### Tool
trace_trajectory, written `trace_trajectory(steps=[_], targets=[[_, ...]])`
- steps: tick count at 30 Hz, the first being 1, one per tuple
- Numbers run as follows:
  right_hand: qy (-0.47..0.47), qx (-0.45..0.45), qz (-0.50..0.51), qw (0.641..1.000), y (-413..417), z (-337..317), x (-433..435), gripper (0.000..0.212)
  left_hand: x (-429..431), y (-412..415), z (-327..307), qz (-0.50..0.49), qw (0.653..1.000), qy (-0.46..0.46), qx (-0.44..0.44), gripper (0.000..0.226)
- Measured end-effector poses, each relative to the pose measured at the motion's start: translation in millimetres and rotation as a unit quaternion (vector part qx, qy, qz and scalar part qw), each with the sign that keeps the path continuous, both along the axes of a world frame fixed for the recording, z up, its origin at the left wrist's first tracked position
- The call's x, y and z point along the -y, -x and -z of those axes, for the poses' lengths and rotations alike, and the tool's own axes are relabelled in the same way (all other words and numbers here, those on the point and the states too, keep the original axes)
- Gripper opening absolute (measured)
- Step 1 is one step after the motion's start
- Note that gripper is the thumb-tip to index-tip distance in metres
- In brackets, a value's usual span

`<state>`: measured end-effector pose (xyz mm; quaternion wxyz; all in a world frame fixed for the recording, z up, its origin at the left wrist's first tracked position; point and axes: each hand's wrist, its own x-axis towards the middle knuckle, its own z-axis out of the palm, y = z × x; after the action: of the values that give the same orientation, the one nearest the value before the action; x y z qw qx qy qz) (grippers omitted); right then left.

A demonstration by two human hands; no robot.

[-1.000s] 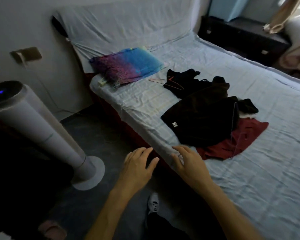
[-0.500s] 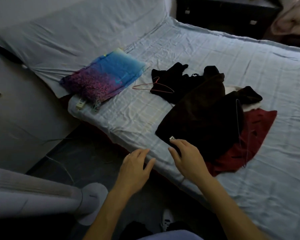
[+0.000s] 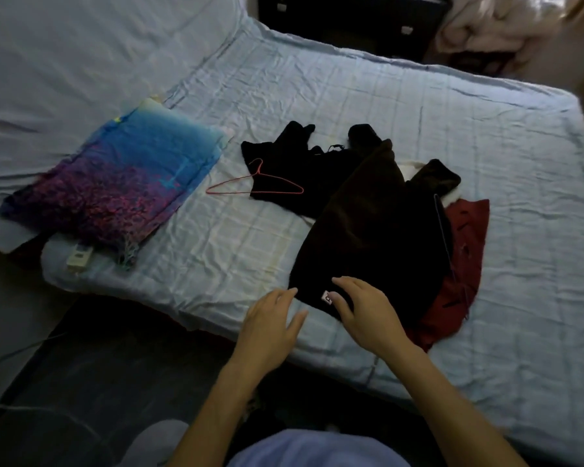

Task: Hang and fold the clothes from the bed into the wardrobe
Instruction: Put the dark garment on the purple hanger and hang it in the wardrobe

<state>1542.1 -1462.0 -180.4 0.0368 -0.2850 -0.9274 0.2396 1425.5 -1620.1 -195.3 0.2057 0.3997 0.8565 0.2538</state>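
A pile of clothes lies on the light blue bed point(image 3: 351, 96). On top is a dark fuzzy garment point(image 3: 368, 230) with a small white label near its front hem. A red garment point(image 3: 466, 251) sticks out beneath it on the right, and a black garment point(image 3: 294, 170) lies behind. A red wire hanger point(image 3: 257, 183) rests half on that black garment. My right hand point(image 3: 364, 311) hovers over the dark garment's front hem by the label, fingers relaxed. Just left of the hem, my left hand point(image 3: 270, 325) is spread over the sheet and holds nothing.
A blue and purple fringed cloth point(image 3: 115, 183) lies on the pillow end at left, with a small white device point(image 3: 78, 261) by its corner. Dark furniture point(image 3: 344, 21) stands beyond the bed. Pink bedding point(image 3: 486, 28) is at top right. Dark floor runs along the bed's near edge.
The view has moved closer to the bed and the fan has left the frame. Both hands have reached forward from the bed's edge to the dark garment's hem.
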Motion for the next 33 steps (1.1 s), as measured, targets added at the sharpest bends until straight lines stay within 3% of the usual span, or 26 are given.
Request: trace_trajectory(steps=[11, 20, 29, 33], targets=[[0.034, 0.054, 0.166, 0.984, 12, 38, 3, 0.04, -50, 81, 38, 0.196, 0.978, 0.058, -0.027, 0.054], [0.095, 0.167, 0.218, 0.957, 12, 112, -27, 0.049, -105, 80, 96, 0.326, 0.918, 0.193, -0.118, 0.063], [0.154, 0.229, 0.188, 0.943, 19, 188, -56, 0.055, -136, 89, 174, 0.327, 0.893, 0.284, -0.125, 0.061], [0.149, 0.25, 0.198, 0.936, 20, 228, -63, 0.06, -141, 97, 216, 0.327, 0.895, 0.281, -0.114, 0.066]])
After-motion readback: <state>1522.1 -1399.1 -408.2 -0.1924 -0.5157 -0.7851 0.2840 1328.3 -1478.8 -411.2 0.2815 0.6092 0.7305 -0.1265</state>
